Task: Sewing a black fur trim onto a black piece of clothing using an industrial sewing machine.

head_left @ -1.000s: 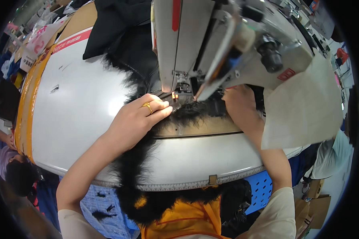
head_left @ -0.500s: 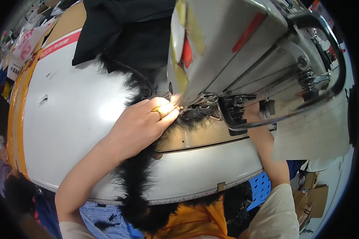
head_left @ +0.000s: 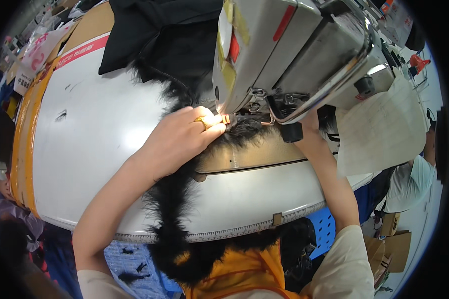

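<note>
My left hand (head_left: 182, 133), with a gold ring, is closed at the needle area of a sewing machine (head_left: 257, 47). Its fingertips press on a black fluffy trim (head_left: 170, 204), which looks like feather or fur. The trim runs along the edge of a black fabric (head_left: 187, 55) behind the hand, and hangs over the table's front edge into my lap. A small orange piece (head_left: 225, 119) shows at the fingertips. My right hand (head_left: 309, 128) reaches behind the machine head on the right; its fingers are hidden there.
The white tabletop (head_left: 95, 159) has a measuring tape (head_left: 224, 232) along its front edge and a yellow-taped left side. A metal lever (head_left: 354, 65) juts from the machine. A pale sheet (head_left: 384, 132) hangs at right. Below are a blue crate (head_left: 322, 234) and orange cloth (head_left: 244, 271).
My viewpoint has shifted, so the machine's lever and the pale sheet appear at a different angle. My left hand stays by the needle area, and my right hand remains behind the machine.
</note>
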{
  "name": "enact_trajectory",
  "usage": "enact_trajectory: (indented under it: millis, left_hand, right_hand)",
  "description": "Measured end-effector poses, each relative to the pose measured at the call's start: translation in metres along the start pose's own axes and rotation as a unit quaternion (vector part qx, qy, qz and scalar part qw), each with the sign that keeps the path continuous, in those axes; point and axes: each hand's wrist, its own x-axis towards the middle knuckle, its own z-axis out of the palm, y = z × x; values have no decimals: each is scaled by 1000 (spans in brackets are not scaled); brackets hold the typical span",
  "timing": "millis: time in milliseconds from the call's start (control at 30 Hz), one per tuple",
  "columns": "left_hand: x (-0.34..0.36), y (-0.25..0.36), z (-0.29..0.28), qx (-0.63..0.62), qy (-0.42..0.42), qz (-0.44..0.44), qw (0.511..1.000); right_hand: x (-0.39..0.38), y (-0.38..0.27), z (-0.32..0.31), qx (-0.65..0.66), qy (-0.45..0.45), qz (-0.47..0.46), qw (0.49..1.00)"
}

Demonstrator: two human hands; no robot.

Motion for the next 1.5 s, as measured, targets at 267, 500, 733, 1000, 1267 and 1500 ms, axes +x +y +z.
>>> enact_trajectory:
  millis: [267,500,733,1000,1267,1500]
  left_hand:
    - [-6,-29,-15,22,-57,-60,996]
    - [0,-4,-12,25,-106,-2,994]
    - [-6,-1,-10,31,-102,-71,992]
    - [0,8,-27,91,-113,61,988]
    - [-2,-4,-8,-94,-67,49,992]
    - [-7,-4,-11,-47,-47,57,996]
  right_hand:
    - [-23,-4,-29,39,204,-27,978]
    - [-56,-4,-45,-185,236,-226,927]
    - [-28,-42,-38,101,96,-146,979]
    - [-38,-29,-38,27,143,-246,958]
    - [-38,-38,-27,77,178,-253,948]
    - [-21,-30,-10,182,261,-227,920]
